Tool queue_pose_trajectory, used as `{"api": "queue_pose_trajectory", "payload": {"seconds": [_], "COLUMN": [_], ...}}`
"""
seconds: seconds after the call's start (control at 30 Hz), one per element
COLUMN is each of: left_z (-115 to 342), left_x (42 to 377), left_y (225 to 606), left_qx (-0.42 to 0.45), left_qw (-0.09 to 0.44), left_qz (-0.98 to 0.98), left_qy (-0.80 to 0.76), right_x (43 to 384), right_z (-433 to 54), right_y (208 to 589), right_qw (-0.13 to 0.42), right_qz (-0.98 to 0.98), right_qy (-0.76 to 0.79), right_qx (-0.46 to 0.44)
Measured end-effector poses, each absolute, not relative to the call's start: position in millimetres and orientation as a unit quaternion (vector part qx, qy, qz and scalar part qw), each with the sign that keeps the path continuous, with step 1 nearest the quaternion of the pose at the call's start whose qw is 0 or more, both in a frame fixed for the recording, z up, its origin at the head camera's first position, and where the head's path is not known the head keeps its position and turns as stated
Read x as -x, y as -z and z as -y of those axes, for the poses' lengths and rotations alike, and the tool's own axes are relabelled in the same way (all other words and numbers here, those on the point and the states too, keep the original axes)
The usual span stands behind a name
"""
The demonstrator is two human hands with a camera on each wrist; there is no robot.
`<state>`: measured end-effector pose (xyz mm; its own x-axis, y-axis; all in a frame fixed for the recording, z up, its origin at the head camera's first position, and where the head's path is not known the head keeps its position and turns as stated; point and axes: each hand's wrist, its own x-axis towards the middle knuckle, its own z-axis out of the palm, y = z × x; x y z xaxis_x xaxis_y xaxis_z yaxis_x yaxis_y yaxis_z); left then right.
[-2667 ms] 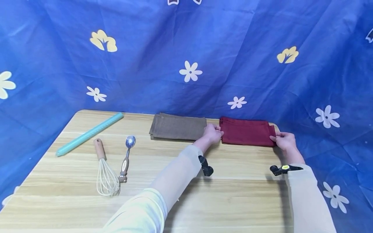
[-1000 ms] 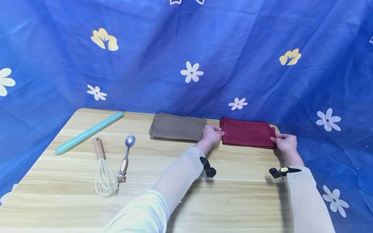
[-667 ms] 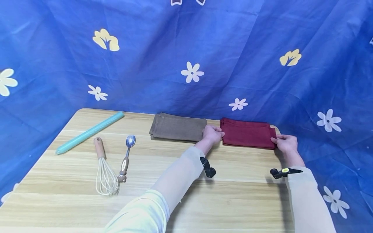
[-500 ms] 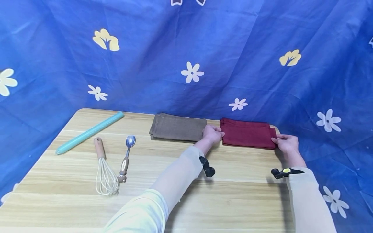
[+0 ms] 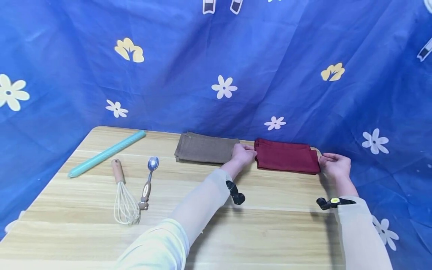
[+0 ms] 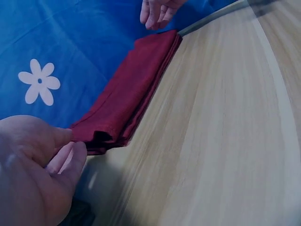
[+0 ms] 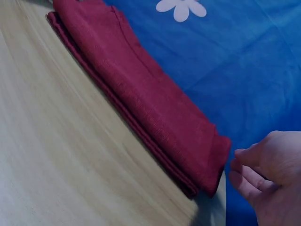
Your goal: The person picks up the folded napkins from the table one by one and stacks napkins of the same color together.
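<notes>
Wooden table (image 5: pixel 270 225): both hands, relaxed and holding nothing, flank the red cloth (image 5: pixel 287 156), fingertips partly hidden.

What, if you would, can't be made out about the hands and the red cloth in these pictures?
- Left hand: the head view is too small to show whether it touches the red cloth; the left wrist view shows its fingertips right at the edge.
- Right hand: cut off by the right wrist frame's edge.
- Number of cloth layers: edges too fine to count.
- Brown cloth: its right end is hidden behind the left hand.
</notes>
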<state>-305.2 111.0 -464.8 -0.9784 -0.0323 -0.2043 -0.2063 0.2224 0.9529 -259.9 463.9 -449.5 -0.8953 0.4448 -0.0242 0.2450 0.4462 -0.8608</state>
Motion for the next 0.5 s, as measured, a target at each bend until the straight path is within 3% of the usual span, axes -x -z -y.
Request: {"api": "queue_pose_trajectory", "payload": {"seconds": [0.5], "left_z": [-60.3], "left_x": [290.7], "left_y": [425.8], "left_qx": [-0.018], "left_qw": [0.033], "left_qz": [-0.74], "left_qy": [-0.672], "right_x": [240.6], "right_z": [-433.0], "right_y": [412.6], "right_qw": [0.141], "right_qz": [0.803], "right_qy": [-0.565], "right_qx": [0.129]}}
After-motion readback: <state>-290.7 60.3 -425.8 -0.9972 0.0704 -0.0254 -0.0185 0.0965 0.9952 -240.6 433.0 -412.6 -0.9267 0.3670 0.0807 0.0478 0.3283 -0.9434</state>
